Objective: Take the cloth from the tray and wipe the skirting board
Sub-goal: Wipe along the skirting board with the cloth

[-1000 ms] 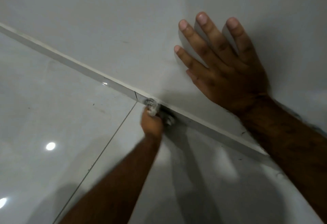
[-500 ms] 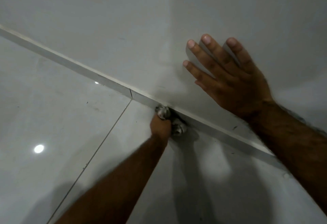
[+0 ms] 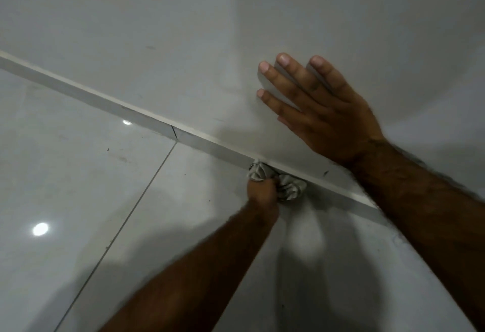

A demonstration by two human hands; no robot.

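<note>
A white skirting board (image 3: 110, 103) runs diagonally from the upper left to the lower right, where the wall meets the floor. My left hand (image 3: 262, 192) is closed on a crumpled grey cloth (image 3: 287, 186) and presses it against the board. The cloth bulges out on both sides of the fist. My right hand (image 3: 322, 114) lies flat on the wall above the board, fingers spread, holding nothing. The tray is out of view.
Glossy white floor tiles (image 3: 78, 187) fill the lower left, with a grout line (image 3: 136, 203) and bright reflections of ceiling lights. The plain white wall (image 3: 183, 30) takes up the top. A joint (image 3: 173, 132) splits the board left of the cloth.
My left hand has slid the cloth to the right along the skirting board, away from the joint. My right hand has moved a little down the wall.
</note>
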